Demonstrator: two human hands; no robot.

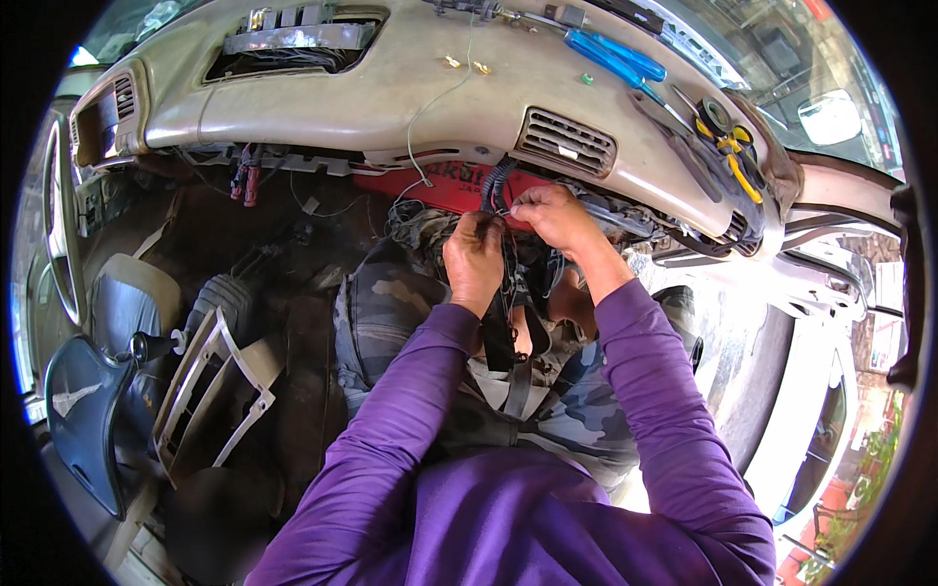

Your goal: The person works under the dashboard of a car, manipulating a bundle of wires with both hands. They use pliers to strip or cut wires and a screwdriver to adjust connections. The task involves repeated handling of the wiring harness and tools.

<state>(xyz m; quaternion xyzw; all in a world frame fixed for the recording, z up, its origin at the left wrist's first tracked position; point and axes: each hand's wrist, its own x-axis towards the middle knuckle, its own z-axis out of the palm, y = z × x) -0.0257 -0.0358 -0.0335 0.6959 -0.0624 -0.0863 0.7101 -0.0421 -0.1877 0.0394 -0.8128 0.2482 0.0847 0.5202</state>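
I work on a bundle of dark wires (506, 283) hanging below the beige dashboard (352, 107). My left hand (472, 259) has its fingers curled round the bundle. To its right and a little higher, my right hand (562, 230) pinches thin wiring at the bottom of a black corrugated tube (496, 181). The exact point between my fingertips is too small to make out. A red panel (420, 188) lies behind both hands, and a thin pale wire (440, 98) runs down from the dash top toward them.
Blue-handled tools (614, 59), yellow-black pliers (738, 161) and small brass pieces (452, 62) lie on the dash. An open slot (283, 54) holds connectors. At lower left are a removed trim frame (210, 381), a dark panel (83, 410) and gear lever (147, 345). The door opening (801, 371) is right.
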